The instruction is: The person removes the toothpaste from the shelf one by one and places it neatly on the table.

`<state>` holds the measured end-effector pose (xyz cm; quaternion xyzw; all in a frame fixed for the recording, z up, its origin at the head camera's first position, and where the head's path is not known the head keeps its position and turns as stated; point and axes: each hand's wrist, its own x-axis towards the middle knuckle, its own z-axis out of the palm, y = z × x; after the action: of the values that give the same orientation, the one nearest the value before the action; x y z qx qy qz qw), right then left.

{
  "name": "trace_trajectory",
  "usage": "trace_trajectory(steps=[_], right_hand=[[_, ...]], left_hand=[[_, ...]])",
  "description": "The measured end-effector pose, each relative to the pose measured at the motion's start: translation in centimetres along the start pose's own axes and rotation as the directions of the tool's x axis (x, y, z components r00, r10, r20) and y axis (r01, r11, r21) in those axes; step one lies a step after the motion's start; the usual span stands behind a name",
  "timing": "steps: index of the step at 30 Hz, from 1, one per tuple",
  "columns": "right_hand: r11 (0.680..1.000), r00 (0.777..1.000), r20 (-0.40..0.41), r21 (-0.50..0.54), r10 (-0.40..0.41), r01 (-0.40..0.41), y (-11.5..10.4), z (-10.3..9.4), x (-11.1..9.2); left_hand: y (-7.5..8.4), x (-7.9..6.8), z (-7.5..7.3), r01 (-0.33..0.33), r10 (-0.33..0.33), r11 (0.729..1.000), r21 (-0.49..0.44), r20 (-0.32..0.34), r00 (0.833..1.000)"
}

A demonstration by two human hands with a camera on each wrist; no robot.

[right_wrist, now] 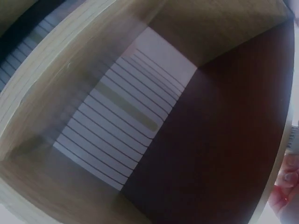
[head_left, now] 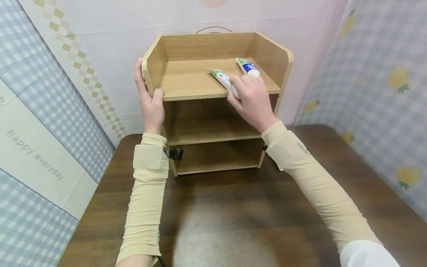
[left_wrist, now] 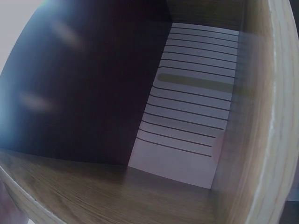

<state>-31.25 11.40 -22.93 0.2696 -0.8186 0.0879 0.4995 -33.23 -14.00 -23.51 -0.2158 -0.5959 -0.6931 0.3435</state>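
Observation:
A small wooden shelf rack (head_left: 213, 97) with three levels stands on the table. My left hand (head_left: 151, 105) grips the front of its left side panel, thumb at the top board's front edge. Over the right part of the top board, my right hand (head_left: 251, 98) holds a white and green toothpaste tube (head_left: 222, 78) between thumb and fingers, its flat end pointing back and left. The tube's near end is hidden by the hand. A second toothpaste tube (head_left: 248, 68), white with blue and green print, lies behind that hand near the right panel. My right fingers (right_wrist: 287, 179) show at the right wrist view's edge.
The rack rests on a dark brown table (head_left: 213, 211). Raised panels border the top board at the back and sides. A white object (head_left: 279, 167) lies partly hidden beside the rack's lower right. Patterned cloth (head_left: 377, 85) hangs around the table.

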Motion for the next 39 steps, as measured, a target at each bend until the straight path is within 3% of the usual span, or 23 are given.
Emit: trace_trajectory(steps=[11, 33, 39], right_hand=[[0.998, 0.998, 0.0, 0.02, 0.056, -0.056, -0.6, -0.8, -1.2], [0.998, 0.996, -0.087, 0.055, -0.028, 0.033, -0.5, -1.7, -4.2], [0.993, 0.985, -0.155, 0.08, -0.072, 0.085, -0.5, -1.7, -5.6]], left_hand=[[0.0, -0.1, 0.1, 0.017, -0.017, 1.0, -0.001, 0.003, 1.0], [-0.1, 0.0, 0.1, 0.026, -0.026, 1.0, 0.003, -0.005, 1.0], [-0.3, 0.3, -0.2, 0.021, -0.021, 1.0, 0.003, 0.0, 1.0]])
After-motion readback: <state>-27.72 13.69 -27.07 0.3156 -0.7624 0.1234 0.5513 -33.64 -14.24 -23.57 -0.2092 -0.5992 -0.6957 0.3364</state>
